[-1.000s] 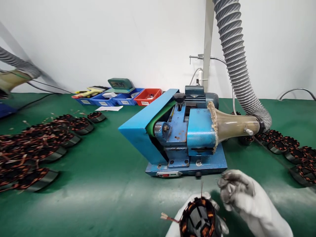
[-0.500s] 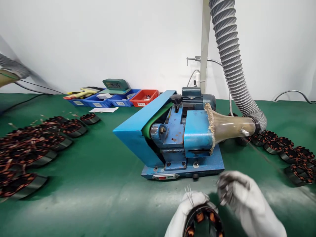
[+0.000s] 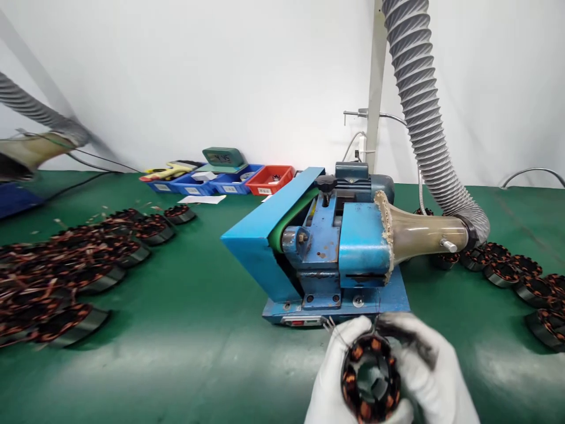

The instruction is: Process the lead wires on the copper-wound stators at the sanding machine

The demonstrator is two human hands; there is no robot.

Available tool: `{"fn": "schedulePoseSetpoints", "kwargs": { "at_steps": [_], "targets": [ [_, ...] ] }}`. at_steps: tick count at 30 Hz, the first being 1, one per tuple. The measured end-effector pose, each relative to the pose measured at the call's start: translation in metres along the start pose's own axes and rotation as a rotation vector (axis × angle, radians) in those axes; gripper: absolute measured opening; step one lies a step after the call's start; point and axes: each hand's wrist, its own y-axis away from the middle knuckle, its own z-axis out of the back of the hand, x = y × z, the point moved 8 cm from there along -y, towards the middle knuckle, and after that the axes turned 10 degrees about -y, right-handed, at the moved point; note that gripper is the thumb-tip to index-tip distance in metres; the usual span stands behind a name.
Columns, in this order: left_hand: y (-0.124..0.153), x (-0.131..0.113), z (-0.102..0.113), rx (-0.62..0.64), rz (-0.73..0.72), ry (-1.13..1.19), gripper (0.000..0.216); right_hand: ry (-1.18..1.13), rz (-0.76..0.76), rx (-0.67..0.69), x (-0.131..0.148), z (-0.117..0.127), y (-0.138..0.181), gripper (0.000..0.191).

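Both white-gloved hands are around a motor stator (image 3: pixel 348 380), a black ring with copper windings, in front of the belt sander. My left hand (image 3: pixel 329 371) is closed on its left side. Thin wire ends (image 3: pixel 334 331) stick up by the left fingers. Closed around the upper right of the ring is my right hand (image 3: pixel 430 368), its glove stained dark at the fingers. Part of the ring's outer wall is hidden by the gloves. Just beyond them stands the blue belt sander (image 3: pixel 247 235) with its green belt (image 3: pixel 282 227).
Many stators with loose wires (image 3: pixel 70 330) crowd the left of the green table (image 3: pixel 185 377). More stators (image 3: pixel 503 274) lie at the right. A grey hose (image 3: pixel 415 106) joins the sander's dust hood (image 3: pixel 424 235). Blue bins (image 3: pixel 232 185), a red bin (image 3: pixel 269 179) and a clock (image 3: pixel 223 158) line the back.
My right hand has come left onto the stator, and the ring has risen and turned its open face more toward me. The view has swung slightly left.
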Motion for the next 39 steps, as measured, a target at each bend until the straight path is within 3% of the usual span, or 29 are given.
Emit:
{"fn": "schedulePoseSetpoints", "kwargs": {
  "at_steps": [2, 4, 6, 11, 16, 19, 23, 25, 27, 31, 35, 39],
  "targets": [
    [-0.01, -0.001, -0.015, 0.049, 0.044, 0.112, 0.018, 0.199, 0.05, -0.013, -0.01, -0.01, 0.005, 0.026],
    [-0.023, -0.011, -0.022, 0.045, -0.005, 0.142, 0.018, 0.333, 0.112, -0.074, -0.014, -0.015, 0.002, 0.025],
    [-0.033, -0.023, -0.021, -0.009, -0.087, 0.135, 0.018, 0.401, 0.143, -0.053, -0.015, -0.023, -0.009, 0.023],
    [-0.044, -0.044, -0.012, -0.065, -0.367, 0.038, 0.022, 0.453, 0.142, -0.011, -0.008, -0.03, -0.027, 0.023],
    [-0.044, -0.043, -0.018, -0.018, -0.417, -0.007, 0.024, 0.381, 0.081, -0.008, -0.008, -0.029, -0.028, 0.024],
    [-0.041, -0.037, -0.021, -0.013, -0.316, 0.076, 0.022, 0.366, 0.052, 0.002, -0.014, -0.023, -0.024, 0.026],
    [-0.028, -0.005, -0.018, 0.018, 0.059, 0.17, 0.021, 0.444, 0.076, 0.0, -0.022, -0.011, -0.005, 0.025],
    [-0.022, 0.0, -0.012, 0.005, 0.092, 0.163, 0.015, 0.475, 0.099, -0.07, -0.024, -0.002, 0.004, 0.025],
    [-0.02, -0.006, -0.01, -0.02, 0.037, 0.124, 0.013, 0.48, 0.133, -0.1, -0.023, -0.001, 0.006, 0.025],
    [-0.029, -0.028, -0.015, -0.057, -0.123, 0.036, 0.017, 0.458, 0.152, 0.015, -0.02, -0.019, -0.014, 0.024],
    [-0.031, -0.057, -0.02, -0.076, -0.453, -0.145, 0.019, 0.388, 0.087, -0.016, -0.013, -0.026, -0.029, 0.022],
    [-0.031, -0.06, -0.021, -0.093, -0.58, -0.22, 0.028, 0.35, 0.075, -0.025, -0.008, -0.028, -0.029, 0.021]
  ]
}}
